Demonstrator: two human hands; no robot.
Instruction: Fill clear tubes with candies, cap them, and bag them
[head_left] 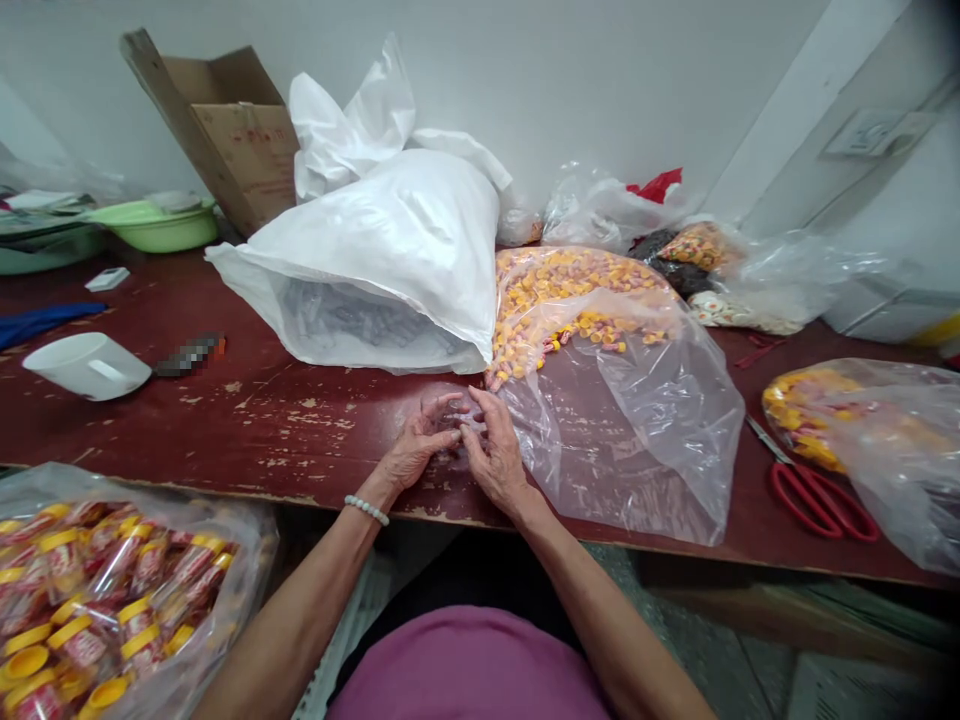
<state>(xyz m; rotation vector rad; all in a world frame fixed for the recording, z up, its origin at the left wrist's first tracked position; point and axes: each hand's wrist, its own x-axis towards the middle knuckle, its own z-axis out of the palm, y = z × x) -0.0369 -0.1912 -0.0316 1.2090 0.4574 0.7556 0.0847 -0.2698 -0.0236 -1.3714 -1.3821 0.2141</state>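
- left hand (415,447) and right hand (491,452) meet at the near edge of the dark red table (247,410), fingertips touching each other.
- fingers of both hands curled in narrow around something small and clear between them, looks like a small clear sleeve (452,425); too small and see-through to say for sure what it is.
- left wrist carries a white bead bracelet (367,509).
- just beyond the right hand lies an open clear plastic bag (622,420), its mouth toward the hands, yellow and pink capsules (559,295) heaped at its far end.
- white plastic sack (390,260) just behind the hands, mouth open, clear sleeves showing inside.
- bag of filled packs with yellow caps (112,600) sits below the table edge at near left.
- red-handled scissors (814,495) to the right, well apart from the hands; a white cup (86,365) lies on its side at far left.
- risk: the item is thin and slick, held by fingertips only, right at the table edge; a slip would likely drop it into the lap or onto the floor.
- risk: the capsule bag is slack and open; a right-hand tug on its film could roll capsules out across the table.
- risk: worn, flaking tabletop could snag thin film.
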